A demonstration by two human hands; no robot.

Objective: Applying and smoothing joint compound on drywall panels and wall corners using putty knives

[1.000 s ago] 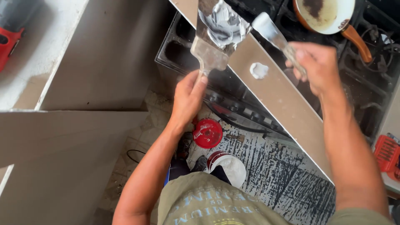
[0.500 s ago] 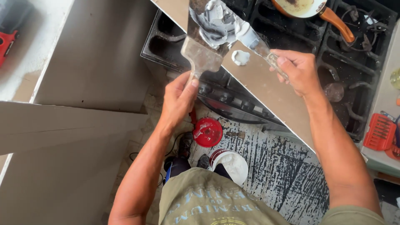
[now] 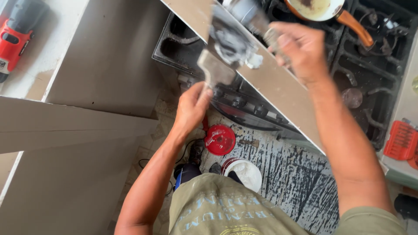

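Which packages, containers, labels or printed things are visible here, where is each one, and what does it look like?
Open tub: on the floor by the person's feet, round, white paste inside, red rim.
Red lid: on the floor beside the tub, round, flat.
Red bit case: right edge, on the counter, ribbed plastic.
Label on the red drill: top left, small pale patch.
Print on the shirt: bottom centre, pale letters on olive cloth.
No screens or signs.

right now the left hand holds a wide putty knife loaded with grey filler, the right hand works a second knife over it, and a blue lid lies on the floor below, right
Not quite: the lid on the floor is red, not blue, as the head view shows. The rest stands: the left hand holds the wide putty knife loaded with grey filler, and the right hand works a second knife over it.
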